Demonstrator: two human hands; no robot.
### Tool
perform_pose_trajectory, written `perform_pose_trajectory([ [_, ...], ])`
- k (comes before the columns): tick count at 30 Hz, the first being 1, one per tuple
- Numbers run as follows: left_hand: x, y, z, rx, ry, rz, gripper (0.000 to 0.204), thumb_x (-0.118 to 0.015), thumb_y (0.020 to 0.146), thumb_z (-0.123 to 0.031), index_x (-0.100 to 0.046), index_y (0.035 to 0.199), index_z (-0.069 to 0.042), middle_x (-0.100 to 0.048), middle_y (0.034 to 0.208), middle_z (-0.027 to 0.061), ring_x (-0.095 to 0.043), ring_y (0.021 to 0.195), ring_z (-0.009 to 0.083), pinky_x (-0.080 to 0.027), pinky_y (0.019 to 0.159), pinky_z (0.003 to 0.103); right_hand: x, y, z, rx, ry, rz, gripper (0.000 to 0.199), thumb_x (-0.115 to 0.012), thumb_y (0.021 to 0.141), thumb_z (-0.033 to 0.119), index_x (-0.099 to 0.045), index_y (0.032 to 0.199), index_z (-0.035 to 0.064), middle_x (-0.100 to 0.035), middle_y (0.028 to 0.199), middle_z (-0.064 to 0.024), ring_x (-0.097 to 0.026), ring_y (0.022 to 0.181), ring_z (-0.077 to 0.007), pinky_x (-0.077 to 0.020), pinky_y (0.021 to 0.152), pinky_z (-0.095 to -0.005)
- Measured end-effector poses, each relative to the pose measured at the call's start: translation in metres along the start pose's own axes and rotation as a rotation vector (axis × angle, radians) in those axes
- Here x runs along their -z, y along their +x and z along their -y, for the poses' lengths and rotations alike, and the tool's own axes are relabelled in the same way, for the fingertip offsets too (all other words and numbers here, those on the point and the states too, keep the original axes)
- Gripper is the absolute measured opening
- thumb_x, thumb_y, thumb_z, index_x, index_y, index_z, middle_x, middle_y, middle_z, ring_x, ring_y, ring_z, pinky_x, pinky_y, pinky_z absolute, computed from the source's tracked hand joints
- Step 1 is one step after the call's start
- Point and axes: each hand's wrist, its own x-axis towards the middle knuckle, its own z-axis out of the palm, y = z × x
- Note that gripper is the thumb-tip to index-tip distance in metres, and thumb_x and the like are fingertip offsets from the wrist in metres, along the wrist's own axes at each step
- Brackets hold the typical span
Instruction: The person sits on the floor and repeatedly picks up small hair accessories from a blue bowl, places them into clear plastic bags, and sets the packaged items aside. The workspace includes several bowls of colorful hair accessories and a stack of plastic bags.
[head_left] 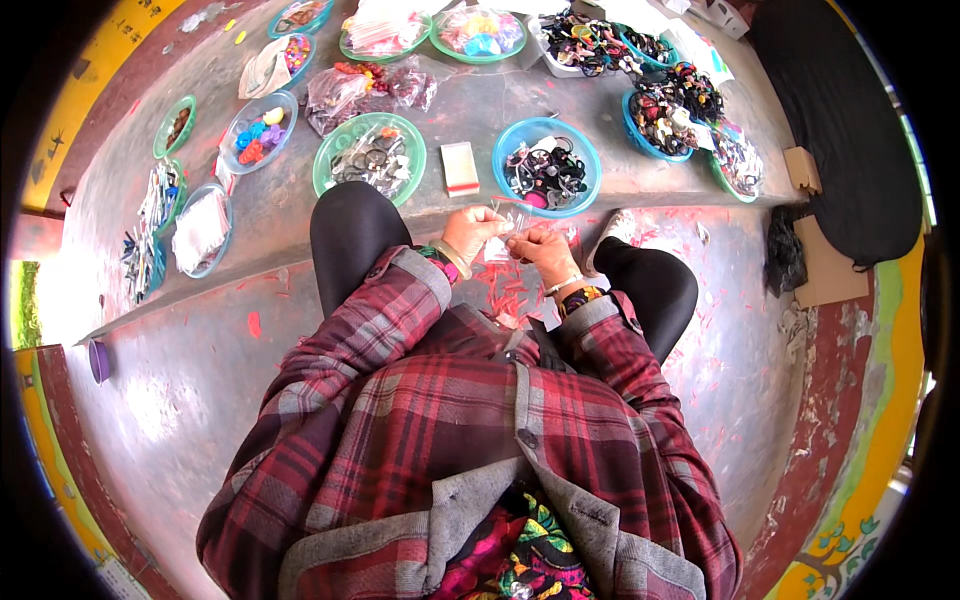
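My left hand point(470, 232) and my right hand point(543, 252) are close together between my knees, fingers pinched. Between them is a small, clear piece of plastic point(511, 216) that looks like a thin bag; its contents are too small to make out. Just beyond my hands, a blue bowl point(595, 170) holds black hair ties and other small pieces. To its left lies a small white box or stack of cards point(459, 163) with a red band. Further left, a green bowl point(320, 160) contains dark and clear small pieces.
More basins stand along the raised ledge, including a blue bowl point(627, 120) of dark hair ties at right. A clear bag point(335, 97) of red items lies at back left. Red scraps point(510, 295) litter the floor below my hands. A purple cup point(99, 361) stands far left.
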Motion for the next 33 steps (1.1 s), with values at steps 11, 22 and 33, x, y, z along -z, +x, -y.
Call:
perform_pose_trajectory([
  [11,0.015,0.006,0.015,0.133,-0.008,-0.141,0.014,-0.055,0.081,-0.015,-0.056,0.091,-0.005,-0.058,0.08,0.0012,-0.053,0.073,0.0078,-0.042,0.058,0.019,0.004,0.006,-0.002,0.141,-0.253,-0.331,0.015,-0.068,0.066,0.014,-0.06,0.066,0.0012,-0.057,0.059,0.0002,-0.047,0.054,-0.0052,-0.0386,0.05,-0.0208],
  [22,-0.015,-0.005,0.015,0.085,0.017,0.172,0.025,-0.048,0.086,-0.025,-0.05,0.1,-0.005,-0.056,0.09,0.0025,-0.055,0.078,0.0101,-0.046,0.064,0.025,-0.012,-0.007,0.015,0.654,-1.011,-0.413,0.018,-0.065,0.061,0.021,-0.055,0.066,0.0059,-0.054,0.066,-0.0141,-0.053,0.067,-0.0324,-0.0421,0.06,-0.0411],
  [33,-0.001,-0.001,0.001,0.025,0.174,0.268,0.022,-0.046,0.086,-0.022,-0.058,0.092,-0.004,-0.062,0.084,0.0036,-0.058,0.074,0.0107,-0.04,0.056,0.021,0.021,-0.002,0.018,-0.172,0.364,0.075,0.012,-0.063,0.075,0.016,-0.063,0.085,0.0096,-0.062,0.08,-0.001,-0.055,0.07,-0.0081,-0.0386,0.062,-0.0195],
])
